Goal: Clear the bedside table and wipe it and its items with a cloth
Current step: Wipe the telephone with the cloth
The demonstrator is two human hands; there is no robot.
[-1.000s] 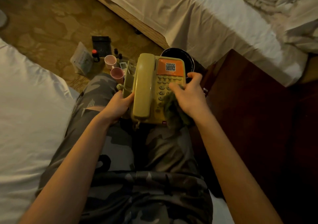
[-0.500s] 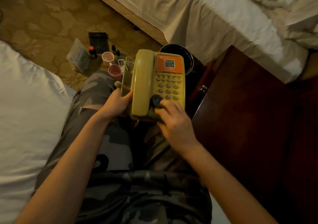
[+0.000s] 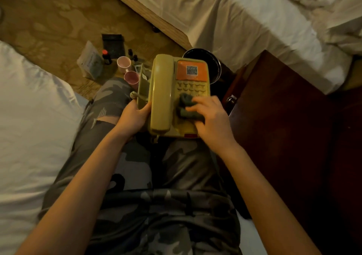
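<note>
Right, I see left hand (image 3: 135, 115) gripping the telephone (image 3: 172, 97) edge; right hand (image 3: 209, 117) fingers clamp the cloth (image 3: 186, 105) on its keypad, hiding lower keys; QR label blurred.

The phone (image 3: 179, 96) rests on my lap, my left hand (image 3: 133, 117) at its left edge and my right hand (image 3: 212, 120) on its keypad with the cloth (image 3: 186, 107) under my fingers. The table (image 3: 284, 121) stands to my right. Beyond my knees on the floor (image 3: 49, 19) sit two cups (image 3: 123, 64) side by side — a packet (image 3: 90, 63) and small bottles (image 3: 106, 56) to their left. A bowl (image 3: 214, 62) lies just behind the phone. One bed (image 3: 244, 23) lies ahead — another bed (image 3: 29, 127) is at my left.
</note>
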